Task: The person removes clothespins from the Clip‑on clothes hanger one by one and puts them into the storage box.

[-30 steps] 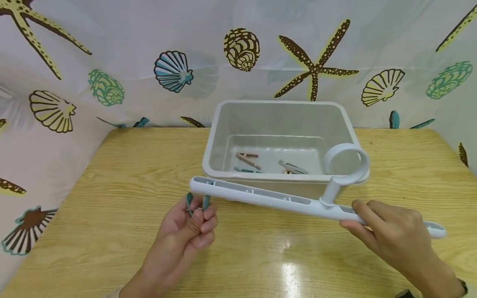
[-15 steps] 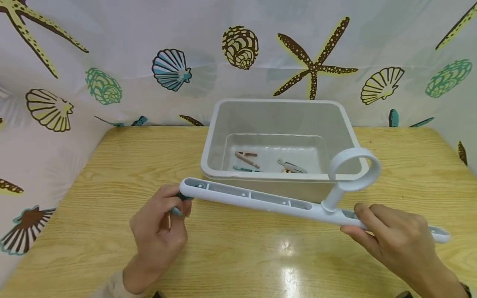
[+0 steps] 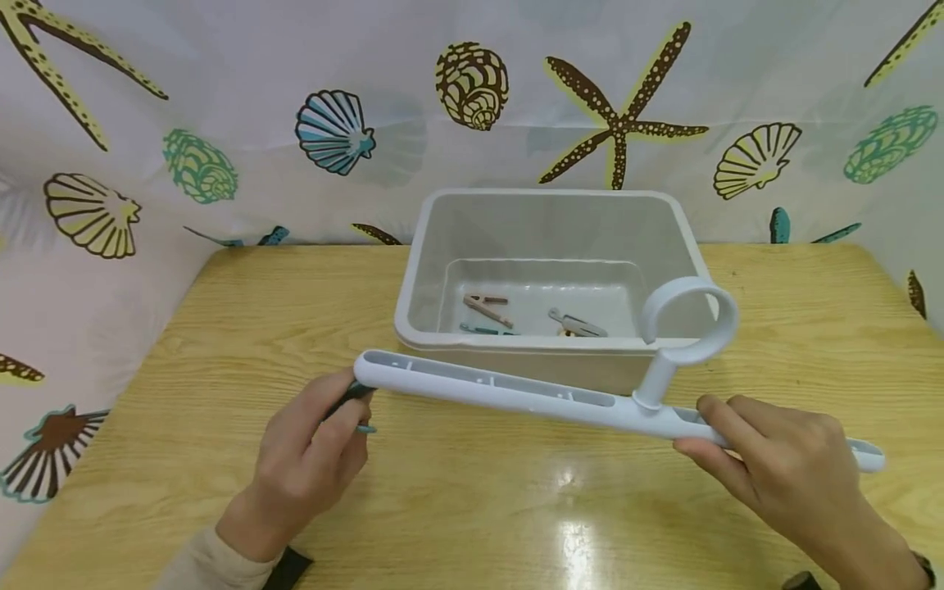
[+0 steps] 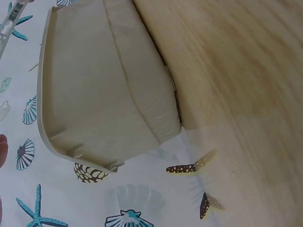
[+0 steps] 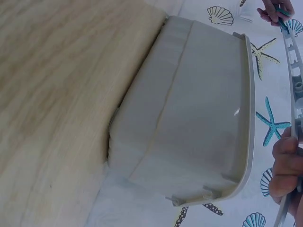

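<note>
A long white plastic hanger bar [image 3: 509, 392] with a ring [image 3: 689, 319] on top hangs level just in front of a grey bin [image 3: 546, 346]. My right hand [image 3: 696, 426] grips the bar near its right end, past the ring. My left hand [image 3: 352, 408] is palm down at the bar's left end and pinches a teal clothespin [image 3: 365, 428] right under the tip. The right wrist view shows the bar [image 5: 294, 71] on edge, my right fingers [image 5: 285, 161] on it, and the teal clothespin [image 5: 282, 10] far off at the top.
Inside the bin lie a brownish clothespin [image 3: 487, 308], a grey one [image 3: 578, 326] and a teal one [image 3: 483, 330]. The wooden table [image 3: 472, 508] is ringed by a seashell-print curtain [image 3: 339, 135]. The wrist views show the bin's outer wall [image 4: 104, 80] [image 5: 189, 109].
My left hand has turned from palm up to palm down and carried the teal clothespin up to the bar's left tip. The right hand keeps its grip; the bar shifted slightly.
</note>
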